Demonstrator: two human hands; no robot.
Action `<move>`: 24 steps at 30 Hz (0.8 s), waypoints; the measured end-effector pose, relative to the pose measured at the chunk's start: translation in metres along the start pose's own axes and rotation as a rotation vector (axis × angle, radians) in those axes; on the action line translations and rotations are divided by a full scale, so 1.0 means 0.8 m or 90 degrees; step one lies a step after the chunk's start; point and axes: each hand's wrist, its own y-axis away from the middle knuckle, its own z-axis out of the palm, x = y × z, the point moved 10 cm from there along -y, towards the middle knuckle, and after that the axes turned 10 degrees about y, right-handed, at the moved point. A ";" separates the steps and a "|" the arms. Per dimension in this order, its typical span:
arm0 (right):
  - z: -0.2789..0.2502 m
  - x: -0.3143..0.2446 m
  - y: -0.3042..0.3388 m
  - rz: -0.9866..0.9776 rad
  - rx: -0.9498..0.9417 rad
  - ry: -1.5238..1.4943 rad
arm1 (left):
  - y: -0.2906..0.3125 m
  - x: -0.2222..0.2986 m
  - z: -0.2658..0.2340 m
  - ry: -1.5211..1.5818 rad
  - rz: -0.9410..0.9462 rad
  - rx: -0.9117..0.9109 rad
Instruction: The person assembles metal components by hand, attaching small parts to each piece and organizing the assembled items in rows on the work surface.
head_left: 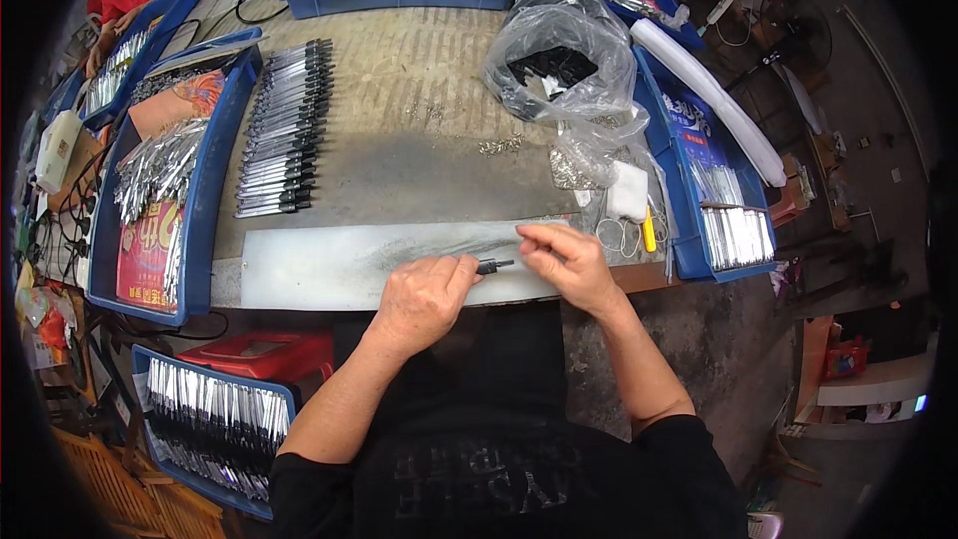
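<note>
My left hand (pixel 424 301) is closed around a pen, most of it hidden in the fist. The black front end of the pen (pixel 491 267) sticks out to the right between thumb and forefinger. Just right of that tip hovers my right hand (pixel 569 265), apart from it, thumb and fingers curled toward each other in a loose pinch. Whatever its fingertips hold, if anything, is too small to make out. Both hands are over a whitish mat (pixel 319 265) at the table's near edge. Small metal parts (pixel 501 145) lie scattered beyond the right hand.
Pens (pixel 284 130) lie in a column on the left of the table (pixel 399 80). Blue trays (pixel 215 190) flank it. A plastic bag (pixel 554 55) of black parts, a white block (pixel 628 192) and a yellow tool (pixel 649 232) sit right. Below left is a pen-filled crate (pixel 292 401).
</note>
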 end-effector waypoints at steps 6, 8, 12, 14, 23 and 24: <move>-0.021 0.046 -0.046 0.069 0.067 0.104 | 0.001 -0.027 0.009 -0.001 -0.054 -0.006; -0.021 0.061 -0.062 0.065 0.075 0.165 | 0.002 -0.029 0.008 0.005 -0.060 -0.001; -0.019 0.086 -0.086 0.057 0.097 0.221 | 0.001 -0.032 0.008 0.014 -0.082 -0.006; -0.016 0.095 -0.097 0.062 0.091 0.251 | 0.002 -0.033 0.008 0.017 -0.085 -0.006; 0.000 0.112 -0.130 0.053 -0.002 0.352 | 0.002 -0.038 0.011 0.040 -0.104 -0.003; 0.002 0.112 -0.133 0.050 -0.011 0.352 | 0.002 -0.038 0.011 0.041 -0.103 -0.005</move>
